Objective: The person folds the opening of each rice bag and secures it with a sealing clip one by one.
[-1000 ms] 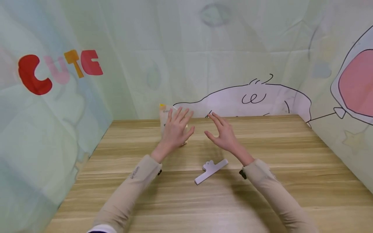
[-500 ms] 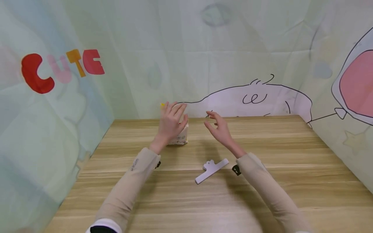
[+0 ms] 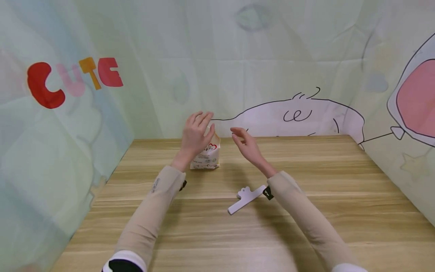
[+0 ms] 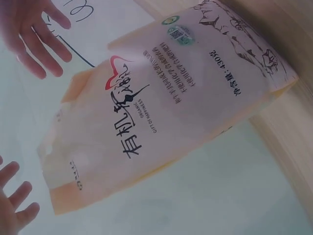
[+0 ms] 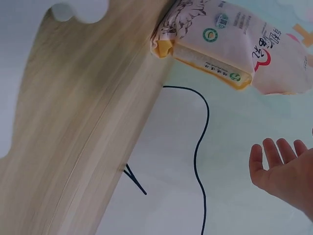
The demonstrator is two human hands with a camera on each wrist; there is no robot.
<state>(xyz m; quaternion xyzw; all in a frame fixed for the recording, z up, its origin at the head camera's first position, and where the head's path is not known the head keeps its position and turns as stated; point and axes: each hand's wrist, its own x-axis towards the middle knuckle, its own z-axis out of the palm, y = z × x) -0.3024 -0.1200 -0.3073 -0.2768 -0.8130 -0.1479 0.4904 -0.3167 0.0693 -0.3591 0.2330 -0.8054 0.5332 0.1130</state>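
— Beige sleeve (image 3: 149, 211) at our left; what do we make of the left hand (image 3: 194, 136) beyond it?

— We see its fingers spread and slightly bowed, holding nothing. In the left wrist view they sit near the top left corner of the bag (image 3: 209, 156), apart from it. We judge the step in hand to be a reach towards that bag.

— Where does the bag stand?

— At the back of the tabletop (image 3: 190, 238), on its base. Its long axis runs upright, top end up, printed front facing us.

— Next along?

— The clip (image 3: 247, 198), lying flat nearer to us, its long bar slanting from near left to far right.

— And the right hand (image 3: 247, 145)?

— Just past the clip, fingers softly bent, thumb apart, empty, not touching the bag.

— What would the next move call for?

— In our judgement, bringing both hands in gently against the sides, because the bag looks soft.
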